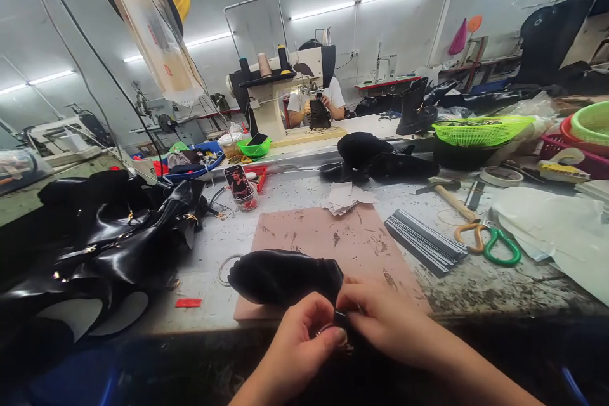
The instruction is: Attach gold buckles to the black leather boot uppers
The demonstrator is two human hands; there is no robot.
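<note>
Working at the front of the bench (204,273), we have both hands at one end of a black piece (283,276), which stretches across the front of the pinkish board (309,228) with its rounded end to the left. Our right hand (375,314) has its fingers bent and drawn together, with no real gap at the tips, pinching the near edge of the black piece. Our left hand (311,333) is just beside it, thumb and forefinger curled towards each other; the space between them is dark and partly hidden, so we cannot tell whether they have hold of anything.

As for progress, we would judge this piece to be in the middle of handling: its body already has a full, rounded form, while the end between our hands has not been let go. How much is left to do there, we cannot say, because our fingers cover it.

Around it, a heap of glossy black pieces (109,235) lies to the left, and more dark pieces (366,152) lie behind the board. The bundle of striped strips (425,241) at its right edge and the scissors (505,261) just beyond them lie out of our hands.
</note>
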